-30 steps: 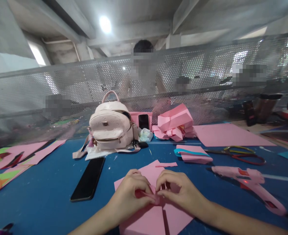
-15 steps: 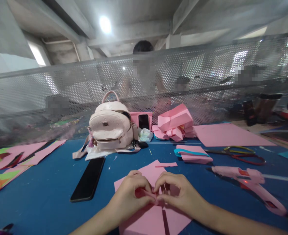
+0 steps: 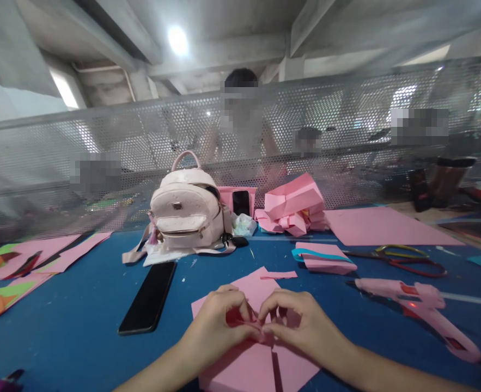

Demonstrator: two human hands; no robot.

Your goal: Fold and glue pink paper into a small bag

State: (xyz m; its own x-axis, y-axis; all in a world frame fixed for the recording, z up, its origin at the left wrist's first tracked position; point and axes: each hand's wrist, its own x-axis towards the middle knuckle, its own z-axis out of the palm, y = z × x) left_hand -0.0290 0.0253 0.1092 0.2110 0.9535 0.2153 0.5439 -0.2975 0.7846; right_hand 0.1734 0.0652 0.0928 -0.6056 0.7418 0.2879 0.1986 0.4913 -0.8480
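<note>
My left hand [image 3: 214, 328] and my right hand [image 3: 299, 322] meet over a pink paper sheet [image 3: 252, 365] that lies on the blue table [image 3: 80, 316]. Both hands are closed in a pinch on a small pink paper piece [image 3: 249, 321] held between the fingertips. The fingers hide most of that piece. The sheet below shows a slit running toward me.
A black phone [image 3: 148, 298] lies left of my hands. A pink backpack [image 3: 187, 209], folded pink paper [image 3: 292, 206], scissors [image 3: 403, 257] and a pink glue gun [image 3: 420, 310] stand around. Coloured paper scraps [image 3: 11, 272] lie at far left. People sit behind a perforated metal screen [image 3: 101, 163].
My fingers have shifted slightly on the small pink piece, drawing closer together. The view has barely moved.
</note>
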